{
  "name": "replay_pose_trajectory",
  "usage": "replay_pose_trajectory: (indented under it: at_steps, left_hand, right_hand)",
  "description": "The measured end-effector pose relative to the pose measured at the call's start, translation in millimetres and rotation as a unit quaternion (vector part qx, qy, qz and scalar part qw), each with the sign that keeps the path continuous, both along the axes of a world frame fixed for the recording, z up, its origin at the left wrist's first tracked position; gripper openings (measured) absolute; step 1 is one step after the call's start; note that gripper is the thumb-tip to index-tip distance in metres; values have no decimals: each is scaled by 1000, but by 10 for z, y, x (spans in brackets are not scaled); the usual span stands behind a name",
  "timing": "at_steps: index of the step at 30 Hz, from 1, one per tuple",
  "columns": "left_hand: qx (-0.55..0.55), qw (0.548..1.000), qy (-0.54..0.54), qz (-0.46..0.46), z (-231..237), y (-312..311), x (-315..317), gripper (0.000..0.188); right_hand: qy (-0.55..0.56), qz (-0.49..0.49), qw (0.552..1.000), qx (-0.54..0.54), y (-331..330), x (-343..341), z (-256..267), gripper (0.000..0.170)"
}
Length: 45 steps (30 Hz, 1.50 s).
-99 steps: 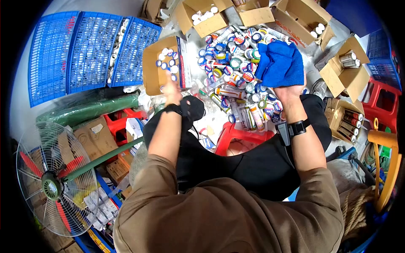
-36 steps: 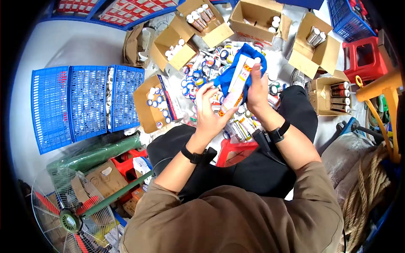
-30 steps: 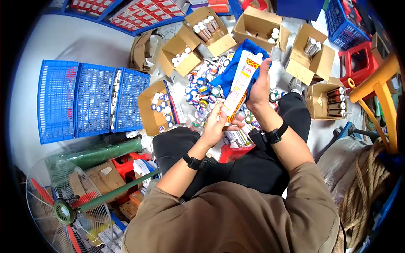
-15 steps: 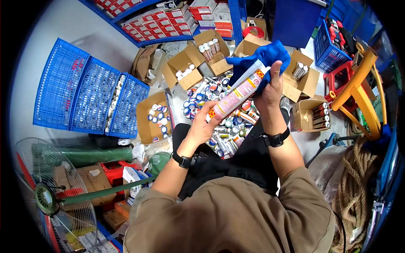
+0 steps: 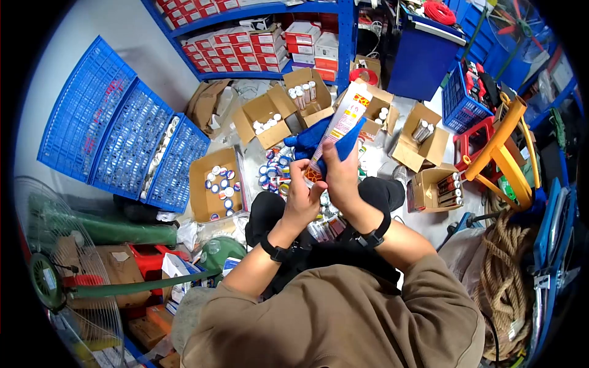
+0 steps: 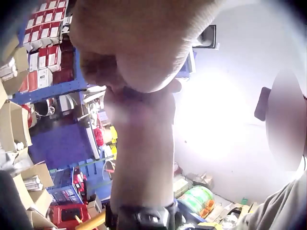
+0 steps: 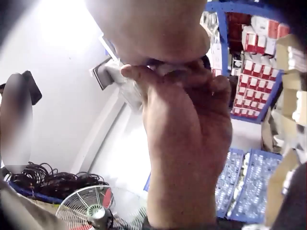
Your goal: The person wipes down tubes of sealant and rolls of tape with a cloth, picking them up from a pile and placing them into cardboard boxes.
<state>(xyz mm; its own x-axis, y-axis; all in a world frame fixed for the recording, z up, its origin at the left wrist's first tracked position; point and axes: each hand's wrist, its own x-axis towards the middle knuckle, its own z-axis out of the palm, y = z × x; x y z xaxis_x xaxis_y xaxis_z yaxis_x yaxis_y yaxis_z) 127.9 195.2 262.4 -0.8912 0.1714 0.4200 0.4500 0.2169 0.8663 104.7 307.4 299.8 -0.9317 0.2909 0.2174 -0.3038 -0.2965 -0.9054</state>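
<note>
In the head view both hands hold a white sealant cartridge (image 5: 345, 119) with a yellow-and-red label, tilted up and away from the body. The left hand (image 5: 299, 202) grips its lower end, fingers and thumb curled round it. Just above, the right hand (image 5: 342, 181) holds the cartridge through a blue cloth (image 5: 308, 142), its thumb along the near side. Beyond them, a pile of cartridges and round tape-like rolls (image 5: 274, 172) covers the floor. In the wrist views the left hand (image 6: 144, 43) and right hand (image 7: 153, 33) hide most of the cartridge.
An open carton (image 5: 197, 205) of blue-and-white rolls stands at left, beside blue plastic crates (image 5: 126, 132). Several open cartons ring the pile, among them one with dark cartridges (image 5: 423, 199). A fan (image 5: 46, 282) stands lower left; a yellow metal frame (image 5: 509, 162) is at right.
The left hand went from the carton of rolls to the cartridge's lower end. The right hand has slid down the cartridge with the cloth, close to the left. The head view has tilted upward.
</note>
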Motion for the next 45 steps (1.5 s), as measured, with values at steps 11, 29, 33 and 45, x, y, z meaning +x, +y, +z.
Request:
replay_pose_trajectory:
  at_steps: [11, 29, 33, 45]
  left_hand:
    - [-21, 989, 85, 119, 369, -537, -121, 64]
    - [465, 851, -185, -155, 671, -699, -248, 48]
    - [401, 905, -129, 55, 334, -798, -259, 43]
    - [364, 922, -124, -47, -73, -594, 251, 68]
  right_hand:
    - [34, 66, 987, 145, 29, 67, -59, 72]
    - [-211, 568, 786, -123, -34, 383, -419, 75]
    - [-126, 351, 851, 369, -104, 277, -336, 77]
    - [-92, 252, 903, 337, -199, 524, -409, 47]
